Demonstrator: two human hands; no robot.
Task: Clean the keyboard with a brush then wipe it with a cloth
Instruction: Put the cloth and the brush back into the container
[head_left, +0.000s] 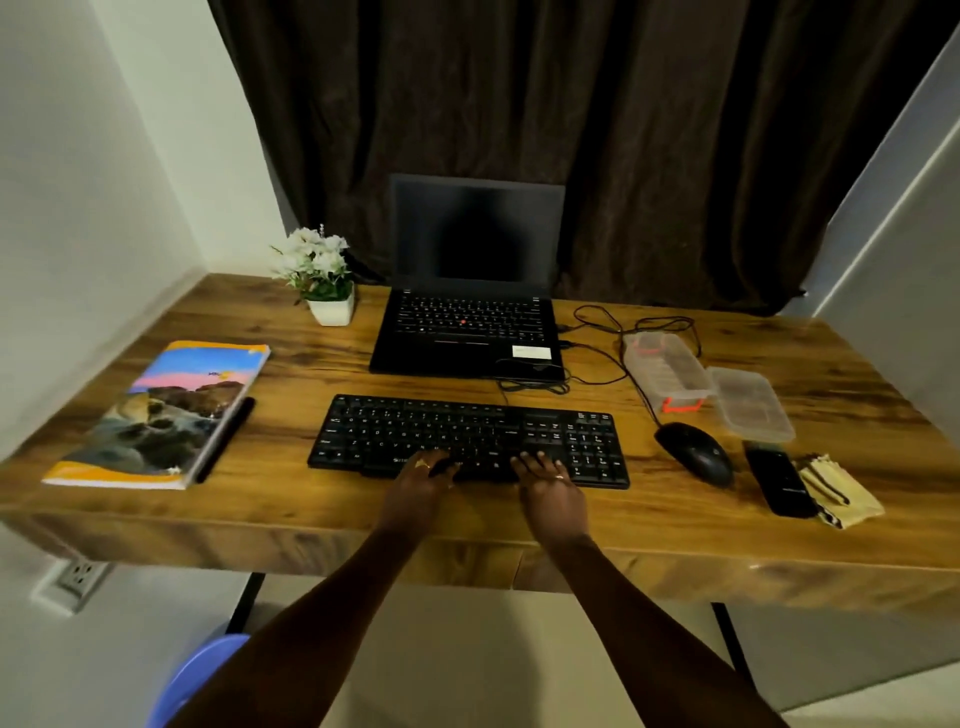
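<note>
2 hands on kbd (467, 436): left hand (415, 491), right hand (553, 496), fingers relaxed, near straight, holding nothing. Brush step prob. not begun; next needs brush, can't spot one.

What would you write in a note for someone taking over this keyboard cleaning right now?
Left hand: rests on the front keys of the flat black plastic keyboard, holding no tool.
Right hand: fingers rest on the keys too, holding nothing.
Folded yellow cloth: lies at the right end of the wooden desk, beside a slim black object; I cannot tell if that is the brush.
Done: nothing that shows; no tool is picked up.
Left: brush the keys, then wipe them with the cloth.
</note>
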